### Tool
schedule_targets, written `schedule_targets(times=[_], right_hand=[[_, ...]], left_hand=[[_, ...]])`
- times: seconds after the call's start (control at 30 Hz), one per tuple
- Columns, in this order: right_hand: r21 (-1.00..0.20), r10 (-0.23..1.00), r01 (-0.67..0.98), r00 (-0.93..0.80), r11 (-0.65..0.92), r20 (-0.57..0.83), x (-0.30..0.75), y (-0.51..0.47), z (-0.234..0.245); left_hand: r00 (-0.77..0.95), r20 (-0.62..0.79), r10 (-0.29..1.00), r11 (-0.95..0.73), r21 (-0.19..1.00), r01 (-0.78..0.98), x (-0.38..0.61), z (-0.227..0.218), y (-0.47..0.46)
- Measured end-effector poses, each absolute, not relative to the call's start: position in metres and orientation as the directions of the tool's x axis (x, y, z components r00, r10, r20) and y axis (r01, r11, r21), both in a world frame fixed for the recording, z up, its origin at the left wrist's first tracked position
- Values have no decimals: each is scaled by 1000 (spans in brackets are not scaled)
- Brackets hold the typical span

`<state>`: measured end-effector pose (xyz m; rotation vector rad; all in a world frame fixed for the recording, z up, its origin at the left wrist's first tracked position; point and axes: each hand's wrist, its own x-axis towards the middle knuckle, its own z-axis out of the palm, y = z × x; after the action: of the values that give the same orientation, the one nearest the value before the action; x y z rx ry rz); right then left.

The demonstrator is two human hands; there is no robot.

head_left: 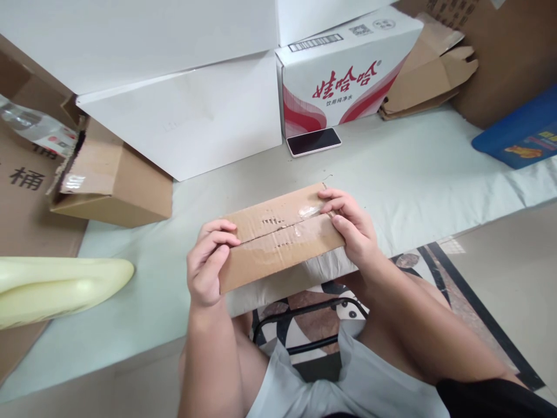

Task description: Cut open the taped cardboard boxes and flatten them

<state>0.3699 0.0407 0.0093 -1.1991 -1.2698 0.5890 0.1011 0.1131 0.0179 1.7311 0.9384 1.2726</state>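
Observation:
Between my two hands is a flat brown cardboard box, long side across, above the front edge of the cloth-covered table. A lengthwise seam runs along its face, with torn spots near the middle and shiny clear tape toward the right. My left hand grips the left end, thumb and fingers on the near face. Around the right end is my right hand, its thumb close to the seam. The undersides of the box and the fingertips behind it are hidden.
Behind lie a phone, a white-and-red printed carton and a large white box. An open cardboard box holding a plastic bottle and a pale yellow object are left. A blue container stands right.

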Motion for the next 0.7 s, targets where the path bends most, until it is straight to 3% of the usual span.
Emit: schedule_targets(times=[0.7], right_hand=[[-911,875,237,278,336,396,371,40,3]], left_hand=[[201,379,903,-406,907,112,103,22,112]])
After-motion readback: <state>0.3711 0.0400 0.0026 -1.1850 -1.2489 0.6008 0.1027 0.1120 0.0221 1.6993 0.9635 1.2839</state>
